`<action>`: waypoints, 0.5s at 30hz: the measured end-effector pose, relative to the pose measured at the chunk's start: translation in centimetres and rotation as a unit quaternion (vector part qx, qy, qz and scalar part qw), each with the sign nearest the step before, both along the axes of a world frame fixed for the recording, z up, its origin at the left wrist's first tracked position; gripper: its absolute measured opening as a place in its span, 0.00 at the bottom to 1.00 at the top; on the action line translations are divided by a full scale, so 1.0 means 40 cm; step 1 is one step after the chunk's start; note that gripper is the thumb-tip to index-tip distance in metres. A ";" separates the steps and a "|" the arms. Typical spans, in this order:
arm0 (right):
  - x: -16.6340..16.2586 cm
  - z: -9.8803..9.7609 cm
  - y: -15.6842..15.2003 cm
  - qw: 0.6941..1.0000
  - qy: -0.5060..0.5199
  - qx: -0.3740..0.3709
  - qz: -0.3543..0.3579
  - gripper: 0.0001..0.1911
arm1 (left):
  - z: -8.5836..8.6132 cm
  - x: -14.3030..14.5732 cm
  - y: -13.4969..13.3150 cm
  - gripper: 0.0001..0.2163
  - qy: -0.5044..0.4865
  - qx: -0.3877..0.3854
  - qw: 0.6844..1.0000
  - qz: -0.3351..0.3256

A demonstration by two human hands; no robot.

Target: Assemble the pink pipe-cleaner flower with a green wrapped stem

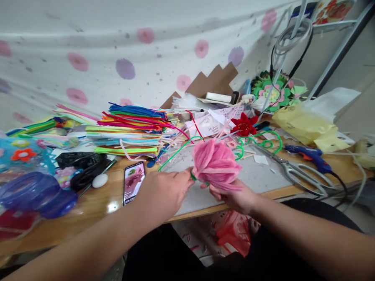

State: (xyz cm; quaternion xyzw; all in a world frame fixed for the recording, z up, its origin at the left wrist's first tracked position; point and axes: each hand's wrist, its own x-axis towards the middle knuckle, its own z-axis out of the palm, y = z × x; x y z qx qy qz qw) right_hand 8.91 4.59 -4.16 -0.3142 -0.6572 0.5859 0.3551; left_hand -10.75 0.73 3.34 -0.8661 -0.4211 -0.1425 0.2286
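A fluffy pink pipe-cleaner flower (216, 162) is held up over the front edge of the grey work mat (190, 201). My left hand (166, 192) pinches its green base, thumb and fingertips closed together. A green pipe cleaner (175, 154) arches up beside that hand, behind the flower. Under the petals is my right hand (237, 195), its fingers curled in close to the base. The flower covers part of them, and I cannot make out what they grip.
Bundles of coloured pipe cleaners (133, 122) lie at the back left. A phone (133, 183) lies left of the mat. To the right are large scissors (297, 172) and a blue glue gun (312, 155). A red flower (245, 124) and curled green pipe cleaners (270, 137) lie behind.
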 end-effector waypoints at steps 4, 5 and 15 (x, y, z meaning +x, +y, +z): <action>-0.003 -0.007 -0.055 0.998 -0.047 0.032 -0.020 0.16 | -0.008 0.007 0.020 0.11 0.021 -0.063 0.993 0.093; 0.004 0.007 -0.063 0.989 -0.098 0.102 -0.033 0.14 | -0.010 0.008 0.022 0.12 0.035 -0.073 0.991 0.110; 0.044 0.246 -0.054 0.652 -0.413 0.631 -0.079 0.10 | -0.022 0.040 0.007 0.18 0.167 -0.108 0.976 0.085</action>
